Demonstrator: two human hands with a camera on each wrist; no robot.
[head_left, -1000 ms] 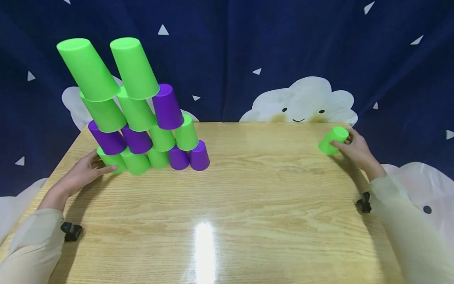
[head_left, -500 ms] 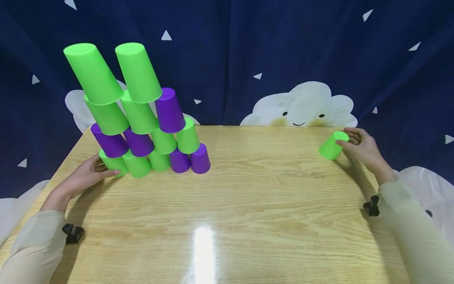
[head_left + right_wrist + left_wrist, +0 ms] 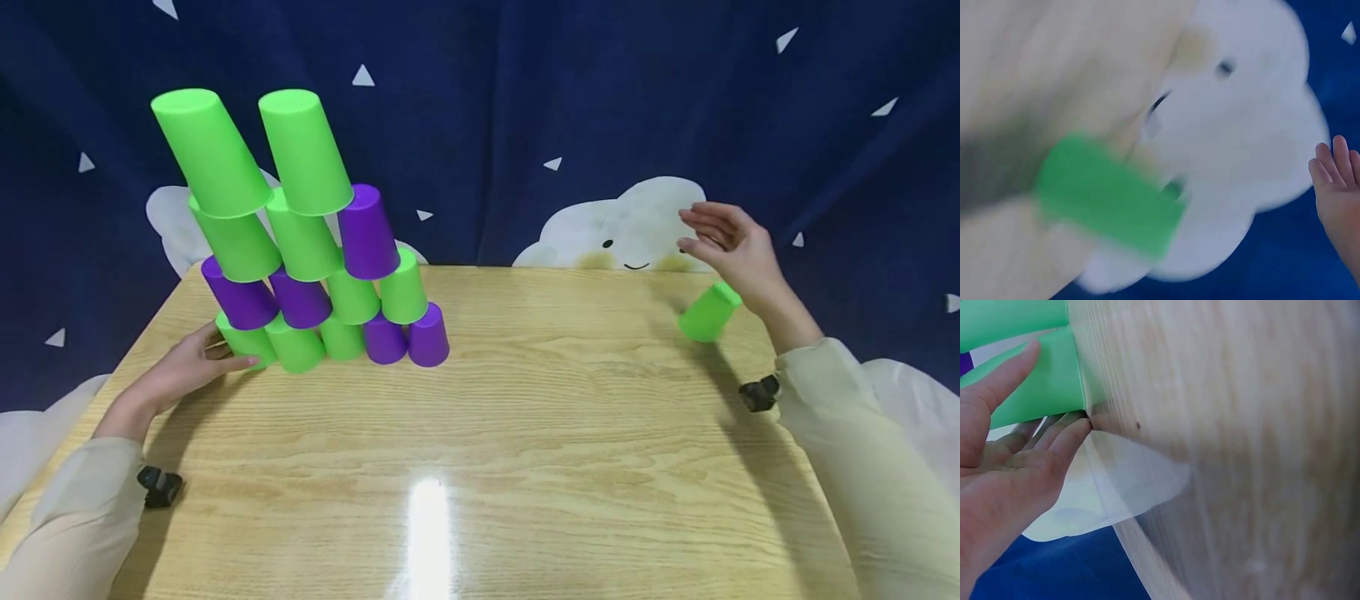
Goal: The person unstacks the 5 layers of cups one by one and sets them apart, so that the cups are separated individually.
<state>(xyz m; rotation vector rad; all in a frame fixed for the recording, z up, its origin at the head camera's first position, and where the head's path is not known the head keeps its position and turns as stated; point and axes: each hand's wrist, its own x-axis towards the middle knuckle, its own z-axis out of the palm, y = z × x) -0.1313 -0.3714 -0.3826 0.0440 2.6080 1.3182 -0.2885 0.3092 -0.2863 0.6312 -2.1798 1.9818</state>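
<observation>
Upside-down green and purple cups (image 3: pixel 302 346) stand stacked in a slanting wall on the left of the table. My left hand (image 3: pixel 180 371) holds the green cup (image 3: pixel 243 339) at the bottom left corner, thumb across its front and fingers round its far side. In the left wrist view the thumb (image 3: pixel 1013 372) lies on that green cup (image 3: pixel 1047 381). At the table's right, a lone green cup (image 3: pixel 708 312) stands upside down. My right hand (image 3: pixel 738 254) is raised above and beyond it, fingers relaxed, holding nothing. The lone cup (image 3: pixel 1110 194) is blurred in the right wrist view.
The top row is two green cups (image 3: pixel 213 154); a purple cup (image 3: pixel 367 233) ends the row below. Behind the wooden table (image 3: pixel 562 433) hangs a dark blue curtain (image 3: pixel 600 75) with white clouds. Small black cameras sit at both wrists.
My right hand has let go of the lone green cup and lifted up off it. The cup stays on the table. My left hand keeps its place at the bottom left cup.
</observation>
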